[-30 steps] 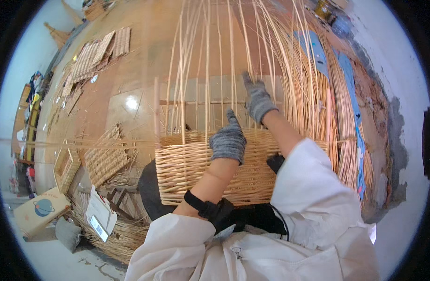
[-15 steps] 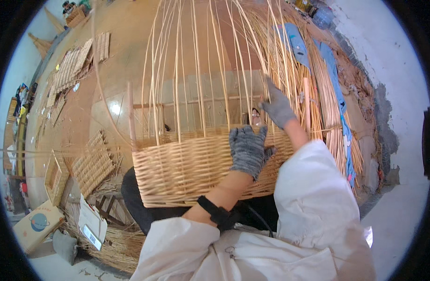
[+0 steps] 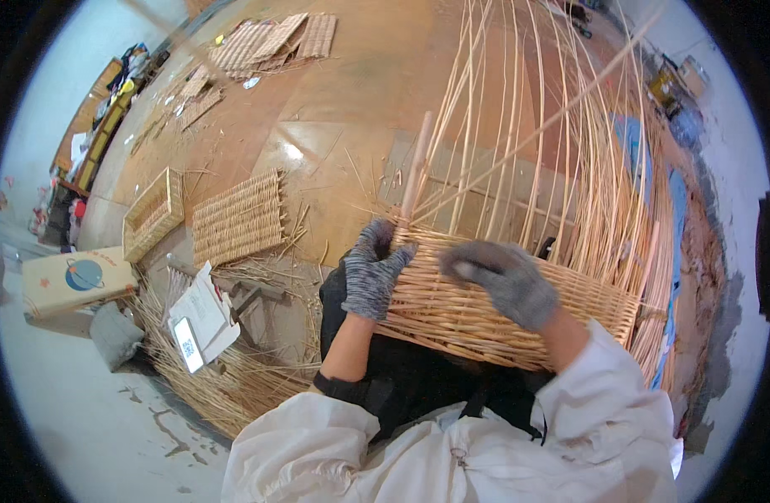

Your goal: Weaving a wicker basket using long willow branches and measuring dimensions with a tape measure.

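Observation:
Across my lap lies a partly woven wicker panel [image 3: 477,310], its long thin upright rods [image 3: 512,126] rising from the far edge. A thicker peeled post [image 3: 417,168] stands at its left end. My left hand [image 3: 375,272], in a grey knitted glove, grips that left corner by the foot of the post, thumb on the near side. Above the weave, a little to the right, hovers my right hand [image 3: 510,285], also gloved. Its fingers are smeared by motion, so whether they hold a rod does not show. One long rod [image 3: 561,113] slants up right from the corner.
Left of me lie a finished woven mat [image 3: 241,220], a shallow wicker tray [image 3: 154,214], a cardboard box [image 3: 79,281] and a phone [image 3: 187,344] on papers. Bundled rods and blue cloth [image 3: 676,218] line the right side. More woven pieces [image 3: 267,42] lie farther off.
My view has turned left. The left hand has gone from the panel's middle to its left corner post. My right hand has come down from the upright rods to over the weave.

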A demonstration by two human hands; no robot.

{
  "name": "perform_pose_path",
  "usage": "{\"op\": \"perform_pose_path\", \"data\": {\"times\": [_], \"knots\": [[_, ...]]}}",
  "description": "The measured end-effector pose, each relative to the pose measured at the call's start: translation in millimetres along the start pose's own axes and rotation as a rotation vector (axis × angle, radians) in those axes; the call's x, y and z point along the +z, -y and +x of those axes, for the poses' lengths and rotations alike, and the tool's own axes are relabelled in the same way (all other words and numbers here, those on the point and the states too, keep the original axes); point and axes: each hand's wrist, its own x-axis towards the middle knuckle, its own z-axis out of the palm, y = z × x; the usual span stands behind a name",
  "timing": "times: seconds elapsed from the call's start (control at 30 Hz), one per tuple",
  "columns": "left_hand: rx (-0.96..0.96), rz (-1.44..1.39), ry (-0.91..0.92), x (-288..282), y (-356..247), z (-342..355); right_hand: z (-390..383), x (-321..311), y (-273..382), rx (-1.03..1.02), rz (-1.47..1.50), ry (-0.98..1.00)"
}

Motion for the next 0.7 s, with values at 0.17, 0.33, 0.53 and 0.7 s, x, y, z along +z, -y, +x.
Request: {"op": "perform_pose_path", "data": {"times": [0.17,0.33,0.53,0.7], "knots": [[0.039,-0.074,0.043,9.2,5.2,10.9,68.7,18.5,-17.7,-0.175,0.337,-0.293],[0.093,-0.243,0.08,5.5,22.2,19.8,86.4,61.1,40.0,-0.199,-0.796,-0.397],[0.17,-0.036,0.029,13.5,39.4,21.4,53.5,51.9,-7.0,-0.147,-0.328,-0.485],[-0.173,-0.753,0.054,27.9,-5.3,3.7,27.7,26.7,-88.7,0.504,0.963,-0.638]]}}
